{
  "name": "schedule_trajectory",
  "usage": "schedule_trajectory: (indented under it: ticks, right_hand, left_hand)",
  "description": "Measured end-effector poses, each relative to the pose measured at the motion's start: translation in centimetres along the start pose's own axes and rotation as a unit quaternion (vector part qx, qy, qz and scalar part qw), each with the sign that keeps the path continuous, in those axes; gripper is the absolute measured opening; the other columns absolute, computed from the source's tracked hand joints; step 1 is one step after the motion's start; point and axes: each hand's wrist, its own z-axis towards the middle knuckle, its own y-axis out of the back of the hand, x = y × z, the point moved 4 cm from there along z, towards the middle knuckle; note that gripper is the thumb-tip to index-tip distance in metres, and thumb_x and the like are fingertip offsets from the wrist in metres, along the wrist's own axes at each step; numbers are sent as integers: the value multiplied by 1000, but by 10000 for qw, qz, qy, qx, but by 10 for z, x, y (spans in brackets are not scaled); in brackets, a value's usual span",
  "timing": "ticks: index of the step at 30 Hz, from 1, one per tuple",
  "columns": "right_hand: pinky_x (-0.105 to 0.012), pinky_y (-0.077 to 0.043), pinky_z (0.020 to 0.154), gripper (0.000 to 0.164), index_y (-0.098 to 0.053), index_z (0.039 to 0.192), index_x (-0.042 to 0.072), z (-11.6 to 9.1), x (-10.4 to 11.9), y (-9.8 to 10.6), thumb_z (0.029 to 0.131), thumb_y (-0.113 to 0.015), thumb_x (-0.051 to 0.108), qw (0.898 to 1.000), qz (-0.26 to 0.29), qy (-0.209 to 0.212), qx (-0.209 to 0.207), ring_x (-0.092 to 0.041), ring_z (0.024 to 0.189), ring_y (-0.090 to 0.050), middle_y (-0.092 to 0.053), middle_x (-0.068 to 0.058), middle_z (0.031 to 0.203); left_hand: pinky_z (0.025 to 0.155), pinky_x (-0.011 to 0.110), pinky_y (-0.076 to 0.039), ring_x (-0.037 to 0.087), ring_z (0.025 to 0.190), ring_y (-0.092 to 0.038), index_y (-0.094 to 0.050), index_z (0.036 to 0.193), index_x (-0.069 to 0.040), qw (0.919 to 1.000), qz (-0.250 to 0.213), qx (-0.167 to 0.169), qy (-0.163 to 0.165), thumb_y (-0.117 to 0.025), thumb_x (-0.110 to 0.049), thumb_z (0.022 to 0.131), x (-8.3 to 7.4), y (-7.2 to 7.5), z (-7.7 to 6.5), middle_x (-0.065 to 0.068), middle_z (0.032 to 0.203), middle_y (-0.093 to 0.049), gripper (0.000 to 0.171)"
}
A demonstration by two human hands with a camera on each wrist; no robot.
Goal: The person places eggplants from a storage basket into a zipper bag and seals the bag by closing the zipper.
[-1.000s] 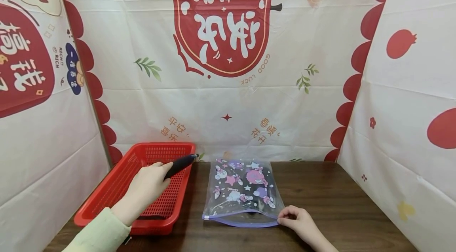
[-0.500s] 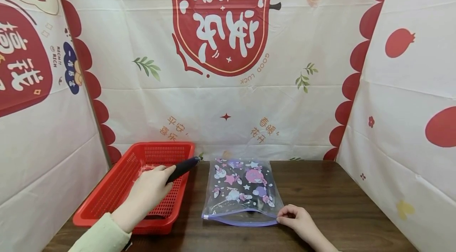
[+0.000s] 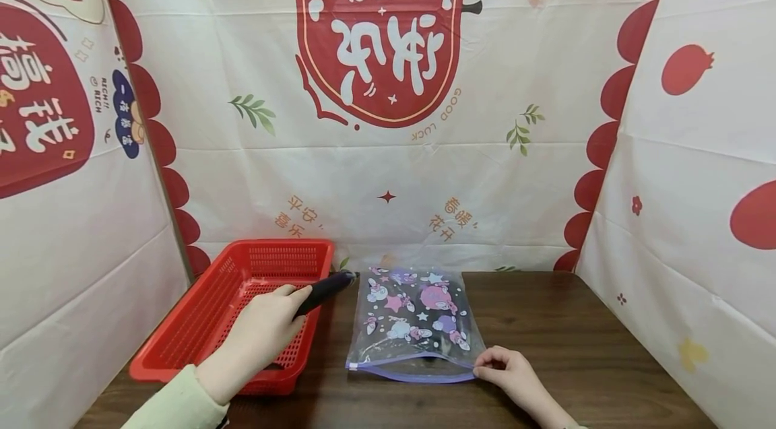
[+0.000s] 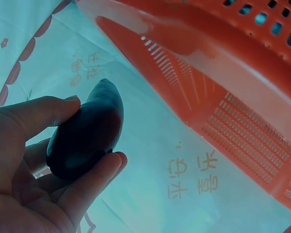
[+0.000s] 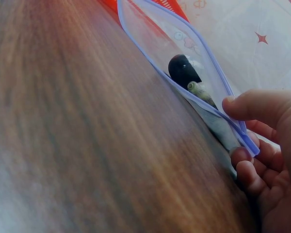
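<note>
My left hand (image 3: 263, 328) grips a dark purple eggplant (image 3: 327, 291) above the right rim of the red basket (image 3: 281, 259). The left wrist view has the thumb on one side of the eggplant and fingers on the other. At the right corner of a clear, cartoon-printed zipper bag (image 3: 397, 341), my right hand (image 3: 509, 375) pinches the purple zip edge. The bag lies flat with its mouth gaping towards me. Inside it, the right wrist view shows a dark rounded thing (image 5: 182, 70) and a green stem end (image 5: 196, 89).
The basket stands at the left of the brown wooden table (image 3: 533, 321); a dark thing in its near end is mostly hidden by my left arm. A white zip slider (image 3: 353, 366) sits at the bag's left corner. Printed cloth (image 3: 388, 173) walls the back and both sides.
My left hand has moved a little to the right with the eggplant, whose tip now reaches close to the bag's upper left corner. The right hand keeps its place on the bag.
</note>
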Motion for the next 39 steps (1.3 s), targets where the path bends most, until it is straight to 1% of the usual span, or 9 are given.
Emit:
schedule_trajectory:
  ticks: [3,9,18,22,25,29,31,35,39]
  right_hand:
    - [-23,-44,59,7,-68,80,5,1,-1,0,80,-74,2,10000,-60,21,-23,-2,66,-51,-61,6,73]
    - [-23,-43,60,8,-67,80,4,4,0,0,79,-74,0,9999,-149,-21,-42,-2,66,-51,-60,7,73]
    - [-22,-44,60,7,-67,81,2,3,-2,-1,80,-75,2,9999,12,-112,-8,-2,66,-52,-60,6,73]
    - [-22,-44,59,7,-67,81,3,-1,-1,-2,80,-74,2,9999,99,-80,15,-2,66,-52,-60,6,73]
    - [-22,-44,60,8,-67,81,3,-3,1,-3,80,-74,3,9998,130,-160,37,-3,66,-52,-60,6,73]
    - [-22,-44,61,8,-67,81,4,-5,3,-4,80,-75,5,9997,45,-237,36,-3,67,-52,-60,7,73]
    - [-22,-44,60,7,-67,80,4,-4,3,-4,81,-74,3,9998,-25,-174,27,-3,66,-52,-60,6,73]
    - [-23,-43,59,7,-66,79,2,-1,3,-3,80,-73,-1,10000,-86,9,3,-3,65,-51,-60,2,71]
    - [-22,-43,59,7,-67,80,2,-1,3,-1,80,-74,0,10000,-26,-13,-3,-3,66,-51,-60,5,72]
  left_hand:
    - [73,40,-55,22,82,-66,-65,124,-6,10000,27,51,-49,-79,-12,79,-4,0,0,9,105,-67,48]
    - [67,38,-54,21,75,-64,-67,121,-6,9995,183,-74,-249,-79,-12,78,-11,1,0,7,104,-66,45]
    - [67,37,-53,19,74,-63,-69,118,-8,9991,177,-130,-351,-80,-13,76,-17,-3,-2,5,98,-66,44]
    - [66,37,-53,19,72,-64,-69,118,-8,9988,158,-152,-446,-80,-14,76,-21,-6,-6,5,97,-66,43]
    - [65,37,-53,19,72,-64,-70,117,-8,9984,164,-190,-515,-81,-15,75,-24,-8,-11,4,96,-66,43]
    - [66,35,-54,16,73,-63,-70,117,-8,9983,135,-150,-547,-82,-16,75,-28,-9,-16,2,97,-65,44]
    - [66,35,-54,16,74,-63,-69,117,-9,9982,134,-116,-565,-82,-17,75,-30,-10,-17,2,98,-65,45]
    - [64,35,-53,18,76,-65,-69,118,-10,9976,129,-138,-665,-81,-18,76,-34,-12,-20,4,101,-65,44]
    - [64,38,-53,22,77,-67,-69,119,-10,9958,74,-205,-893,-80,-18,77,-40,-13,-23,9,104,-66,44]
